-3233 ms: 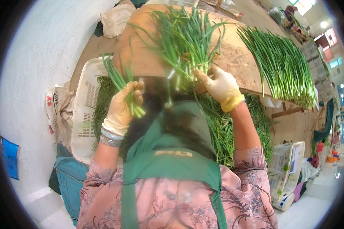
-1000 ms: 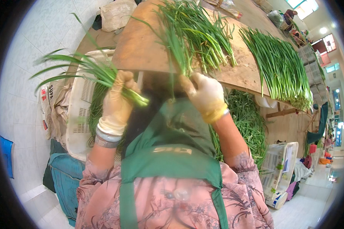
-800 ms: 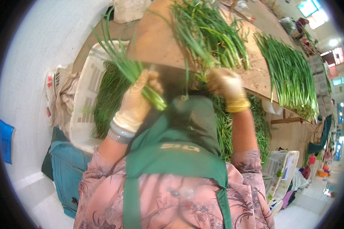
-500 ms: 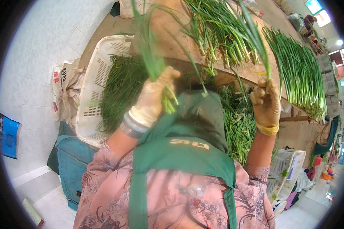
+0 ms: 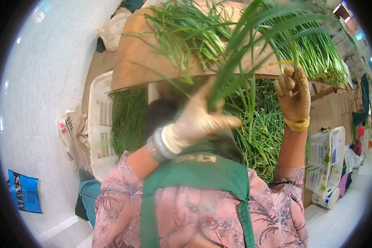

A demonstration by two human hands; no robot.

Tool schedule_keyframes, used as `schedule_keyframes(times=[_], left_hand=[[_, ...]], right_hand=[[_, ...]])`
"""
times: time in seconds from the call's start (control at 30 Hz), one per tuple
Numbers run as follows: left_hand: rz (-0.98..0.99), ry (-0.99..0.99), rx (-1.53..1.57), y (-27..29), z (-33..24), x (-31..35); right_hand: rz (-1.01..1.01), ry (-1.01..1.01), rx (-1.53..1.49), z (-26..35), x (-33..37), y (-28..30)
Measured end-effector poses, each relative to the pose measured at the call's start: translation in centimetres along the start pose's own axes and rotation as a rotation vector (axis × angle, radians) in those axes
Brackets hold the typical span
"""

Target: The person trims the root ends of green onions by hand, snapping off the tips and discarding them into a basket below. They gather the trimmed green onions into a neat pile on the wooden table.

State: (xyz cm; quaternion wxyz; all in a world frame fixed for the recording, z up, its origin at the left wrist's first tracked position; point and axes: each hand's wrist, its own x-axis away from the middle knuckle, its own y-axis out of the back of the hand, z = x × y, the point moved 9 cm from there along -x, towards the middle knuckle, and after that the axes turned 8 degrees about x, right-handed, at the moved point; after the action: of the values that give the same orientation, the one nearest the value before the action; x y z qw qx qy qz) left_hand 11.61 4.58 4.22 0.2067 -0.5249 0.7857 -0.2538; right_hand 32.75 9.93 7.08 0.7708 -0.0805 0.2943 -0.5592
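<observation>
My left hand (image 5: 194, 120), in a pale glove, is smeared by motion in front of my apron, its thumb stretched to the right. Long flat garlic chive leaves (image 5: 231, 70) fan up and right from its fingers, which they partly hide. On the right, my gloved right hand (image 5: 294, 87) is raised with curled fingers around a chive stalk (image 5: 296, 56). A yellowed leaf (image 5: 282, 63) sticks out beside that stalk. Loose chives (image 5: 206, 45) lie on the wooden table (image 5: 130, 62) beyond my hands. More chives (image 5: 322, 58) lie in a row to the right.
A white plastic crate (image 5: 98, 144) at my left holds chives (image 5: 130, 120). Below the table edge sits a heap of green leaves (image 5: 260, 144). Another white crate (image 5: 324, 159) stands at the right. Sacks (image 5: 76, 132) lean near the tiled surface at the left.
My left hand has swung right, toward the middle, and its leaves now fan to the right. My right hand keeps its stalk. The view has shifted, so the table appears more level.
</observation>
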Motion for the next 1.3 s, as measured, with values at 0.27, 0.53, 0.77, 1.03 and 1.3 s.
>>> schedule_keyframes(times=[0.27, 0.53, 0.77, 1.03, 1.3], left_hand=[[-0.224, -0.157, 0.418, 9.8, -5.2, 1.5], [-0.412, 0.085, 0.268, 12.2, 1.3, 3.3], [-0.505, 0.183, 0.191, 13.8, 2.6, 4.1], [-0.659, 0.134, 0.034, 13.8, 2.1, 4.4], [-0.579, 0.035, 0.204, 13.9, 2.4, 3.5]], right_hand=[[-0.053, -0.015, 0.312, 0.0, -3.7, -3.5], [0.062, -0.183, 0.827, -16.1, 3.6, -10.1], [0.151, -0.661, 0.577, -18.5, 5.3, -10.5], [-0.064, -0.424, 0.464, -18.1, 4.0, -12.2], [-0.338, -0.275, 0.451, -15.0, 5.7, -7.5]])
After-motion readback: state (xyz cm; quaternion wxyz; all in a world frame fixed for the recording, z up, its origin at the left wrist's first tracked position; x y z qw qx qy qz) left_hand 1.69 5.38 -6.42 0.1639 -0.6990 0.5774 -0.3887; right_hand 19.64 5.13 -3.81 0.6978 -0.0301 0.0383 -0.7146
